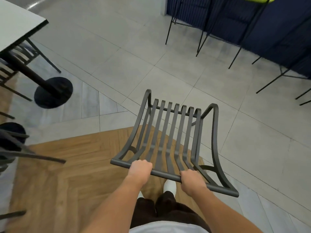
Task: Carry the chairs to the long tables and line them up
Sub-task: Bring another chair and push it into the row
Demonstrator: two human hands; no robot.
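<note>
I hold one dark metal chair (170,140) by its top back rail, carried in front of my legs above the wood-pattern floor (67,174). The left hand (140,169) wraps the rail left of centre; the right hand (191,179) wraps it toward the right corner. On both hands the fingers are curled fully round the tube, knuckles up, with no visible gap between palm and rail.

Handling judgement: the frame is tubular and slatted, so I expect it to be rigid, moderately heavy and smooth-surfaced. It will not flex, but it can swing forward from the rail. The rail is the correct hold: two hands spread apart resist twisting. The slats beyond my fingertips are too narrow to grip well.

Count: one chair in hand. To the far left of my left hand, dark frames of further chairs (15,148) appear, blurred; I cannot count them. One table (18,22) with a round pedestal base (53,93) stands ahead-left. Thin-legged stools (218,27) stand ahead-right; I cannot tell how many.
</note>
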